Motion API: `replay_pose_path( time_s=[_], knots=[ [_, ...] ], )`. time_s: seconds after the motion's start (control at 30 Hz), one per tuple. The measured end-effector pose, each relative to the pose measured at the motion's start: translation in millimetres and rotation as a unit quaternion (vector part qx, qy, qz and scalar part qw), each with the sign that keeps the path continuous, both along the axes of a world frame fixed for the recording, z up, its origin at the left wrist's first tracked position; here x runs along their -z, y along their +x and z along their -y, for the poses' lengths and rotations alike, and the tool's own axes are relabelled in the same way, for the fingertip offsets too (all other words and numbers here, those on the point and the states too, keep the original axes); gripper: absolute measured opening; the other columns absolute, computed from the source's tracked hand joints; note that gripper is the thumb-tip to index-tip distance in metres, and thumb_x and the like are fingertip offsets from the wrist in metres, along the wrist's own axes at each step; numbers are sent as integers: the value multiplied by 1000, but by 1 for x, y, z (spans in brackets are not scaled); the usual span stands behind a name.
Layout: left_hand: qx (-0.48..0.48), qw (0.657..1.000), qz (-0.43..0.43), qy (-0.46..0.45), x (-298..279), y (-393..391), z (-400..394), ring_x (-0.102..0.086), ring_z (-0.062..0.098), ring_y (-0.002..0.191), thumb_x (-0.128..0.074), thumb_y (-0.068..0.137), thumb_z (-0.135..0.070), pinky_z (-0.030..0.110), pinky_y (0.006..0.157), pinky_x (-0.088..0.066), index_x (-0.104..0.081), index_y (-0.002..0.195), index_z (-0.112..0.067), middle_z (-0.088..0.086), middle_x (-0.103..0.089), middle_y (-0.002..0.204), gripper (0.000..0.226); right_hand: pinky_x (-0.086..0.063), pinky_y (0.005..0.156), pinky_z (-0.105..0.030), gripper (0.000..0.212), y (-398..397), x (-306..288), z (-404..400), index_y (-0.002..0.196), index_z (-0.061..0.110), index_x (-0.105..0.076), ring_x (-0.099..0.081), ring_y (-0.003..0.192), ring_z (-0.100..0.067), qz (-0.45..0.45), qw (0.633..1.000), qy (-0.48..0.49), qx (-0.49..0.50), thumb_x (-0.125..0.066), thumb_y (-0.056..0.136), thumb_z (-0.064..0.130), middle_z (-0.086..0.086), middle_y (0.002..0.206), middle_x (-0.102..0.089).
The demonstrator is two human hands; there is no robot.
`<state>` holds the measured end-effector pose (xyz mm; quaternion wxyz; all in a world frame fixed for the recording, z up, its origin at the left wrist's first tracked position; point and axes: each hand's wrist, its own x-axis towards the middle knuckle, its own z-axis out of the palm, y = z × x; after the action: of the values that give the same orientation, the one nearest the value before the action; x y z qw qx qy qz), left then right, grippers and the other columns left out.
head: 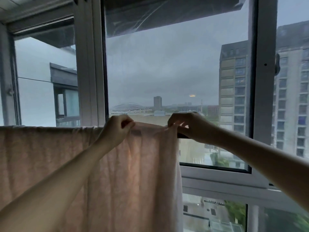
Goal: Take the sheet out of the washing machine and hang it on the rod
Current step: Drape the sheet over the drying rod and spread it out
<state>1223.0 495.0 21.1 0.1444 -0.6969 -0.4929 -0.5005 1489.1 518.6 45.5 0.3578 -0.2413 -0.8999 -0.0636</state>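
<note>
A pale pink sheet (50, 156) hangs draped over a horizontal rod, filling the lower left of the view down past the bottom edge. The rod is almost wholly covered; only a short dark end (182, 135) shows just right of the sheet's edge, under my right hand. My left hand (115, 129) pinches the sheet's top fold near the middle of the view. My right hand (189, 125) pinches the top fold at the sheet's right edge. The washing machine is out of sight.
Straight behind the sheet stands a large window with white frames (264, 91); an opened sash sits at the right. Outside are tall apartment blocks (234, 84) and a grey sky. A window sill ledge (217, 180) runs below the glass at the right.
</note>
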Motion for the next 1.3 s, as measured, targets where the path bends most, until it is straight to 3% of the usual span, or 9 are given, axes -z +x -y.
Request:
replay_pose_path(
  time_s=[0.13,0.27,0.43,0.57,0.7,0.9,1.07,1.2,1.3],
  knots=[
    [-58,998,-8,25,-8,-7,-6,-64,16,76,-66,88,-14,29,79,-51,-72,89,-7,5,-71,82,9,-52,76,-24,21,7,-16,-1,92,14,-65,-68,83,-11,-90,996,22,7,-55,87,-4,3,84,-69],
    [-120,992,-3,26,-11,-17,-14,-64,21,77,-64,88,-13,33,78,-53,-71,86,-8,7,-71,82,8,-55,66,-24,17,13,-22,3,90,16,-61,-66,60,-4,-106,994,28,22,-51,93,2,4,68,-69],
    [-144,988,-42,26,0,-7,-5,-61,21,85,-66,82,-7,35,75,-53,-65,85,-18,0,-68,86,11,-56,79,-27,20,13,-15,-1,92,30,-64,-64,82,-1,81,993,-51,71,-58,91,11,16,89,-65],
    [-86,991,-81,63,5,33,16,-56,10,81,-64,81,0,24,70,-48,-64,89,-18,-9,-61,88,20,-56,76,-25,26,3,-6,-5,110,31,-58,-64,86,0,57,995,-77,35,-64,89,17,18,94,-62],
    [-30,998,-46,27,20,71,38,-55,-1,69,-60,89,-25,18,66,-48,-61,82,-21,-13,-59,78,8,-56,75,-22,26,-7,-5,-3,112,30,-60,-63,88,-2,78,993,-83,24,-65,88,21,11,104,-63],
    [-69,996,-55,-17,45,93,24,-64,7,78,-68,78,-53,25,73,-56,-62,94,-18,-9,-66,91,39,-48,67,-12,10,-16,-7,0,95,15,-70,-65,82,-8,34,998,-23,42,-67,87,20,8,91,-70],
    [-74,997,-35,12,46,95,20,-65,14,74,-64,86,-23,27,72,-55,-64,81,-10,1,-66,81,14,-51,75,-27,6,-21,-8,2,87,9,-66,-64,84,-14,37,998,7,44,-63,88,15,-1,89,-69],
    [-15,1000,13,-18,34,82,33,-56,-3,52,-69,84,-17,10,61,-48,-65,61,-15,-13,-55,53,23,-52,74,-18,7,-16,-11,-3,92,13,-64,-63,85,-6,60,997,-38,21,-58,90,9,9,89,-63],
    [75,989,107,-74,21,72,40,-62,-1,53,-74,81,-22,20,56,-50,-73,68,-23,-11,-64,53,13,-50,75,-10,18,-15,-10,-3,104,17,-63,-60,85,11,61,990,-123,-37,-64,87,12,10,101,-64]
  ],
)
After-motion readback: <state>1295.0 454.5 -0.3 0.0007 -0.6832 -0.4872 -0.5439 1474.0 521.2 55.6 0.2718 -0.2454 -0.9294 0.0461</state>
